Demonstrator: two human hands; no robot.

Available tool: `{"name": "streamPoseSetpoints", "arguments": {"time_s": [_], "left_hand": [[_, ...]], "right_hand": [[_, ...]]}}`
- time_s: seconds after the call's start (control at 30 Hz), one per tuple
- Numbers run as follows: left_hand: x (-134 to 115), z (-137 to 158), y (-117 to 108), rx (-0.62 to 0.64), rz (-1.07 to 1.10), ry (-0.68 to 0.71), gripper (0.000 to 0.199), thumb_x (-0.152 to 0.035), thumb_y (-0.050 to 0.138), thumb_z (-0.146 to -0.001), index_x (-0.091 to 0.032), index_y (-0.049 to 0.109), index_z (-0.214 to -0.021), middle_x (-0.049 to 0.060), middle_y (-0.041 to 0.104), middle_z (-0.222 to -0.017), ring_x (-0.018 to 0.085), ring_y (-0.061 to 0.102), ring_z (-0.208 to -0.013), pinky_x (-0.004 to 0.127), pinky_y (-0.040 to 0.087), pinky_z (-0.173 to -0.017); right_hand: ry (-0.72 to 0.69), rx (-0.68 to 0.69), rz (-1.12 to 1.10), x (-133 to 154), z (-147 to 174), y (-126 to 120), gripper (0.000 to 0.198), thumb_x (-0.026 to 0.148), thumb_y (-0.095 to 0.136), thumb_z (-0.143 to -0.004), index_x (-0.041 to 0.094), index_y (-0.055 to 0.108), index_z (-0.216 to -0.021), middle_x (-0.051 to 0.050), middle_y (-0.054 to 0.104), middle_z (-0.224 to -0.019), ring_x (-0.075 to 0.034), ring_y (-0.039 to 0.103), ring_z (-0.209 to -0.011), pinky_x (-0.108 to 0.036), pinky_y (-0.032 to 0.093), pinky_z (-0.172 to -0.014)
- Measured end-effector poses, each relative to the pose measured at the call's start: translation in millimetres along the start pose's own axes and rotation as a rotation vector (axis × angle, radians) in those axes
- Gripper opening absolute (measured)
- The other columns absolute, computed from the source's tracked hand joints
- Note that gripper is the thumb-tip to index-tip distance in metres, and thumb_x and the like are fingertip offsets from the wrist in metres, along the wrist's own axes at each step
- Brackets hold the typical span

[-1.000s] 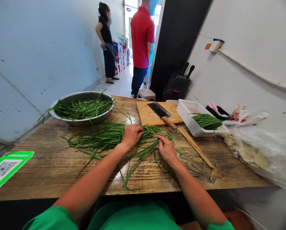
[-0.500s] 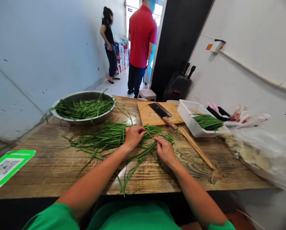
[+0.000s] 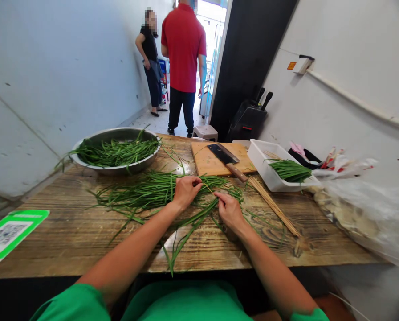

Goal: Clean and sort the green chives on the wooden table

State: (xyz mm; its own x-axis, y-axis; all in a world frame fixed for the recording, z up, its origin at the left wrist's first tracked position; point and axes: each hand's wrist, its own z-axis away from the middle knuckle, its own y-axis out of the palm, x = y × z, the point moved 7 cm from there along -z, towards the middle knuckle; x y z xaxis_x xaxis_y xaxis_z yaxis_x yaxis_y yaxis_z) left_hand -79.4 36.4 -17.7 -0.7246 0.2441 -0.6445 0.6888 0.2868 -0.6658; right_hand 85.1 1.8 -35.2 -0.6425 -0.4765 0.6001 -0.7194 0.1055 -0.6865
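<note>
Over a loose pile of long green chives (image 3: 152, 189), a thin bamboo skewer (image 3: 208, 188) runs slantwise between my two hands. My left hand (image 3: 186, 191) is closed, its thumb and forefinger pinching at the upper end of the skewer. Closed as well, my right hand (image 3: 231, 211) grips the lower end by the fingertips. Chive leaves lie beneath both hands, and some trail from beside the right hand toward the near table edge. Whether a chive is also pinched in the fingers is too small to tell.
Chives fill a metal bowl (image 3: 116, 170) at left. A cleaver (image 3: 223, 154) lies on the cutting board (image 3: 204, 162). Loose skewers (image 3: 273, 205) lie near a white bin (image 3: 269, 176) holding chives. A plastic bag (image 3: 363, 214) sits at right. Two people stand beyond the table (image 3: 86, 249).
My hands and the skewer have stayed almost in place. In the background, the person in the red shirt has shifted left, and the person in black has turned the head.
</note>
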Motion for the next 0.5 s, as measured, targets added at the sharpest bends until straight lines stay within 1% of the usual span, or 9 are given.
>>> {"name": "streamPoseSetpoints", "arguments": {"time_s": [0.23, 0.33, 0.5], "left_hand": [[-2, 0, 0, -0.009, -0.009, 0.011, 0.012, -0.026, 0.058, -0.071, -0.018, 0.067, -0.073, 0.001, 0.067, -0.071, 0.015, 0.058, -0.070, 0.027, 0.040, -0.069], [-3, -1, 0, -0.020, -0.034, 0.046, 0.011, -0.025, 0.058, -0.072, -0.018, 0.067, -0.074, 0.002, 0.067, -0.072, 0.015, 0.059, -0.071, 0.028, 0.040, -0.069], [-11, 2, 1, -0.022, -0.106, 0.133, 0.009, -0.022, 0.060, -0.072, -0.018, 0.067, -0.076, 0.002, 0.068, -0.075, 0.017, 0.059, -0.075, 0.031, 0.038, -0.074]], "right_hand": [[0.021, 0.007, 0.017, -1, 0, 1, 0.036, 0.007, 0.039, -0.076, 0.017, 0.066, -0.100, -0.007, 0.068, -0.094, -0.017, 0.063, -0.085, -0.028, 0.049, -0.080], [0.022, 0.009, 0.025, -2, 0, 1, 0.036, 0.007, 0.040, -0.076, 0.016, 0.066, -0.100, -0.008, 0.068, -0.094, -0.016, 0.063, -0.087, -0.027, 0.048, -0.081], [0.040, 0.022, 0.031, -2, 0, 2, 0.035, 0.009, 0.039, -0.077, 0.015, 0.065, -0.100, -0.008, 0.068, -0.094, -0.016, 0.064, -0.085, -0.026, 0.049, -0.080]]}}
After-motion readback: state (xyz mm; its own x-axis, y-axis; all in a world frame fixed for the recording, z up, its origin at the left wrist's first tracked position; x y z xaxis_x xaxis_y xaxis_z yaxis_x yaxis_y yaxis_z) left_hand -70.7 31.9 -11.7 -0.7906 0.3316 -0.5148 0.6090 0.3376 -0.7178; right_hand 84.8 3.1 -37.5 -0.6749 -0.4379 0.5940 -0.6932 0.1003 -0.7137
